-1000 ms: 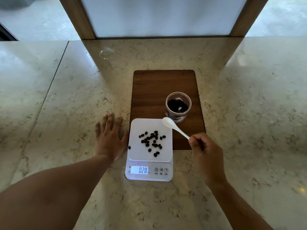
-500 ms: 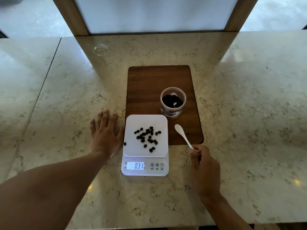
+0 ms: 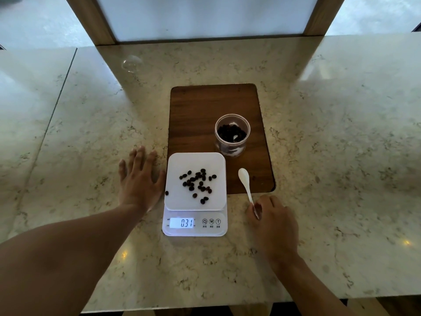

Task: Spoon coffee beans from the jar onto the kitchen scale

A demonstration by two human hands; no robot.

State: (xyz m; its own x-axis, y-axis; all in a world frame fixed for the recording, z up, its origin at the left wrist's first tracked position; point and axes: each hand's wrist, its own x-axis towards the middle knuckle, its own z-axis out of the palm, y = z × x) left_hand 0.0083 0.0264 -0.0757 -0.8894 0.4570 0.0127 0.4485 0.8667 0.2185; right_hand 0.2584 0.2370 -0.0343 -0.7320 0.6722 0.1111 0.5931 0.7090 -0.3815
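Note:
A white kitchen scale [image 3: 175,201] stands on the counter with several coffee beans [image 3: 197,184] scattered on its platform; its display reads 0.31. One bean lies at the platform's left edge. Behind it, a clear open jar [image 3: 232,134] holding dark beans stands on a brown wooden board [image 3: 205,110]. A white spoon [image 3: 246,184] lies right of the scale, its empty bowl over the board. My right hand [image 3: 272,221] holds the spoon's handle end low at the counter. Left of the scale, my left hand [image 3: 139,179] rests flat on the counter, fingers spread.
The marble counter [image 3: 341,156] stretches wide to both sides, with a seam at the left. A clear lid-like disc [image 3: 131,62] lies far back left. Wooden window posts rise behind the counter. The near counter edge runs along the bottom.
My right hand drew the spoon back from above the scale and lowered it to the right onto the board and counter. The display rose from 0.28 to 0.31. My left hand stayed put.

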